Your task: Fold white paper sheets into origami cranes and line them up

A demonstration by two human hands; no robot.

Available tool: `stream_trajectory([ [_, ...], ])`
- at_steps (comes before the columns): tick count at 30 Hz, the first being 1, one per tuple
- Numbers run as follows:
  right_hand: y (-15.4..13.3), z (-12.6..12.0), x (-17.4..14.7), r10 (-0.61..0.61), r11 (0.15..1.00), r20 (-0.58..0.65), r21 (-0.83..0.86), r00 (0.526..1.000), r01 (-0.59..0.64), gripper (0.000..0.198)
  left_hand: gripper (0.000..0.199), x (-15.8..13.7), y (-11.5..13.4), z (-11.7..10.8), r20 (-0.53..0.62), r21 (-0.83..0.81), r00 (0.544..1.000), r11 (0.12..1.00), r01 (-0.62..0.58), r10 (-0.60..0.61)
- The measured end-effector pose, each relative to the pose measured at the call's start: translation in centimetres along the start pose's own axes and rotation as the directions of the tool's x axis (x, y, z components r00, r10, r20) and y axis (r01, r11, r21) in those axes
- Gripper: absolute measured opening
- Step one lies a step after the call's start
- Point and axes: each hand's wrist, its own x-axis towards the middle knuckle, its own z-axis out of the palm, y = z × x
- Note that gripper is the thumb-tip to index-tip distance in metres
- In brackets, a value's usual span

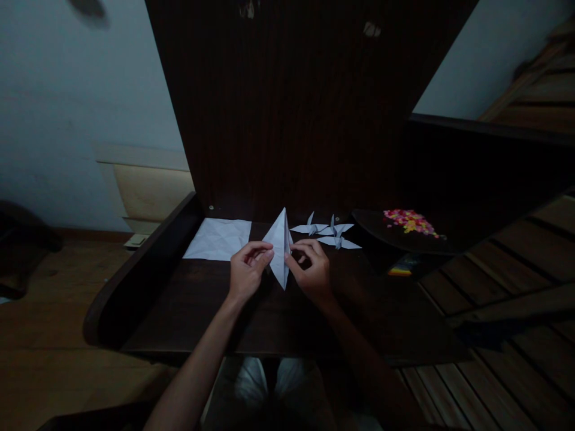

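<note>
Both hands meet above the middle of a dark wooden worktop (202,311), holding a white folded paper (281,246) shaped like a long kite, one point up and one point down. The left hand (246,270) has its grip closed on the paper's left edge, thumb and fingertips pinched together on it. The right hand (312,269) has its grip clamped on the right edge, fingers curled; which fingers press the sheet is hard to tell in the dim light. The paper stands upright between the two hands, lifted off the worktop, and its lower tip hangs between the wrists.

Behind the left hand a creased flat sheet (218,239) lies on the worktop near its back edge. Behind the right hand lie small folded paper cranes (330,232), close together; their exact number is unclear, as they overlap. Farther right a dark rounded object carries a patch of bright pink and yellow specks (409,221), too small and blurred to identify. Both forearms run out of the bottom edge. A tall dark panel (305,108) rises behind everything, its surface nearly lost in shadow.
</note>
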Motion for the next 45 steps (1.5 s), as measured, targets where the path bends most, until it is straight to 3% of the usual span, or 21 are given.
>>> stream_trajectory([
  [5,0.0,0.3,0.1,-0.063,0.989,-0.061,-0.136,0.996,0.055,0.009,0.018,-0.4,0.1,0.4,-0.021,0.005,1.0,1.0,-0.009,0.009],
  [10,-0.6,0.6,-0.4,-0.073,0.992,-0.047,-0.11,0.996,0.067,0.012,0.031,-0.2,-1.0,1.0,-0.125,0.02,0.992,1.0,-0.017,0.02],
  [18,-1.1,1.0,-1.0,-0.309,0.935,-0.091,-0.214,0.947,0.284,0.011,0.043,0.5,-2.1,1.2,-0.198,0.102,0.976,0.992,-0.071,0.09],
  [21,-0.8,1.1,-0.8,-0.324,0.93,-0.137,-0.229,0.936,0.289,0.01,0.047,0.7,-2.3,0.9,-0.209,0.073,0.976,0.996,-0.043,0.057],
  [24,-0.5,0.9,-0.6,-0.248,0.961,-0.204,-0.174,0.947,0.214,0.009,0.039,1.0,-2.8,0.5,-0.224,0.039,0.974,0.999,0.024,-0.014],
  [27,-0.2,0.9,-0.5,-0.117,0.993,-0.269,-0.062,0.956,0.104,0.007,0.014,1.2,-3.1,0.2,-0.256,0.079,0.966,0.995,0.065,-0.043],
  [30,0.3,1.0,-0.5,0.052,0.997,-0.318,0.066,0.947,-0.032,0.009,0.021,1.1,-3.3,0.3,-0.266,0.115,0.963,0.991,0.068,-0.035],
  [33,1.3,1.3,-0.4,0.244,0.96,-0.329,0.215,0.912,-0.18,0.014,0.022,1.0,-3.4,0.6,-0.318,0.108,0.948,0.993,0.049,-0.012],
  [37,2.9,1.9,-0.4,0.451,0.848,-0.276,0.429,0.849,-0.311,0.018,0.019,0.8,-3.9,1.1,-0.372,0.012,0.928,1.0,0.023,-0.017],
  [41,3.4,2.4,-0.9,0.482,0.813,-0.257,0.488,0.838,-0.317,0.015,0.019,0.6,-4.1,1.1,-0.37,-0.054,0.928,0.998,0.016,-0.035],
  [43,3.5,2.2,-1.1,0.437,0.838,-0.255,0.465,0.863,-0.287,0.012,0.016,0.5,-4.1,0.8,-0.337,0.014,0.941,1.0,-0.003,0.008],
  [45,3.6,1.5,-1.1,0.377,0.853,-0.174,0.449,0.91,-0.267,0.009,0.013,0.3,-4.3,0.4,-0.284,0.071,0.956,0.996,-0.052,0.07],
])
